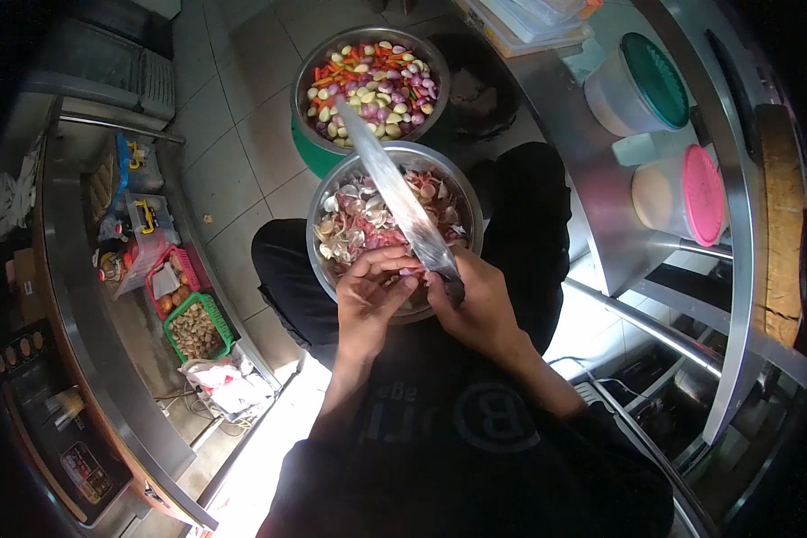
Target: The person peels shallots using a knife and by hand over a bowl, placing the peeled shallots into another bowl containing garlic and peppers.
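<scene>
So, knife (392, 191): its blade pointed forward and to the person's left, the long axis slanting from the right hand (481, 300) up to a tip seen against the far bowl (443, 90)
Right-hand grip: fingers clamped around the knife's lower end, the blade running out beyond them
Left hand (365, 293): fingertips bent together at a small pinkish piece (410, 272), just beside the right thumb; how firmly they pressed, I could not tell
Near bowl (472, 211): between the legs (533, 193), below blade and hands, filled with reddish and whitish peelings (350, 224)
Far bowl: chillies (334, 70), garlic (368, 94) and shallots (417, 117) inside, a green container (307, 152) showing beneath
Floor (233, 108): greyish tiles
Steel shelf, right (565, 99): green-lidded tub (614, 94), pink-lidded tub (662, 193)
Low shelf, left (161, 394): green basket (227, 334) of small pale pieces
</scene>
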`<state>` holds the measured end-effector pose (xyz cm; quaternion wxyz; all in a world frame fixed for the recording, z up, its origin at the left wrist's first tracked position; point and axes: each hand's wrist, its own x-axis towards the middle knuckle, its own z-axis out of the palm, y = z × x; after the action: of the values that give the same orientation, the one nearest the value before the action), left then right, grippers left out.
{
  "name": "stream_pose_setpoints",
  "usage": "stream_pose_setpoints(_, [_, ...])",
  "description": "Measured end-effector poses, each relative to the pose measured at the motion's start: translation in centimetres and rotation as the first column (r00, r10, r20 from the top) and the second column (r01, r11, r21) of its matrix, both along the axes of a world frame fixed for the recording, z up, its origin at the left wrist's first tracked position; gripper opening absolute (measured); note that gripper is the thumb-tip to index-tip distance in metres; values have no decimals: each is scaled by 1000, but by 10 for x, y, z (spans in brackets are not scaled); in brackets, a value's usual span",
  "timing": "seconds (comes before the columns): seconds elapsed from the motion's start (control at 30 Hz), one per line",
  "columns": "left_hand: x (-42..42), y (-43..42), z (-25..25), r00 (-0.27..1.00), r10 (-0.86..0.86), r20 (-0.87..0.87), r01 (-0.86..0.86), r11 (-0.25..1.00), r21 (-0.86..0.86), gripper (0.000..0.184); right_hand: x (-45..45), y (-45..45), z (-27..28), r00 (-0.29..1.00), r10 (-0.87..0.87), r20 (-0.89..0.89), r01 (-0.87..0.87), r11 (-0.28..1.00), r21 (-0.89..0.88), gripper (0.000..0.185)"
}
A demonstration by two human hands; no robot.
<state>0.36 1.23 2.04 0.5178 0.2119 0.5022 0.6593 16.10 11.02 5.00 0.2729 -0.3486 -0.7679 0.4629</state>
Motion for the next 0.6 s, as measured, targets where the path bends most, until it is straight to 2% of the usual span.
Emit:
stream_pose_setpoints(0.13, [-2, -1, 6, 1000, 4, -18, -5, 1000, -15, 52, 4, 1, -5, 997, -66, 37, 66, 998, 4, 25])
stream_pose_setpoints(0.2, [-1, 1, 11, 999, 31, 29, -30, 999, -29, 59, 3, 5, 2, 994, -97, -50, 93, 993, -74, 24])
stream_pose_setpoints(0.33, [1, 3, 13, 998, 47, 51, -46, 999, -18, 64, 4, 5, 2, 993, -86, -80, 79, 993, -84, 23])
stream_pose_setpoints(0.53, [-2, -2, 3, 997, 48, 59, -49, 999, 24, 64, 5, 2, 12, 1000, 25, -11, -25, 1000, -12, 25])
stream_pose_setpoints(0.6, [-2, -3, 0, 996, 63, 61, -66, 997, 44, 62, 6, 3, 16, 993, 113, -19, -113, 993, -16, 25])
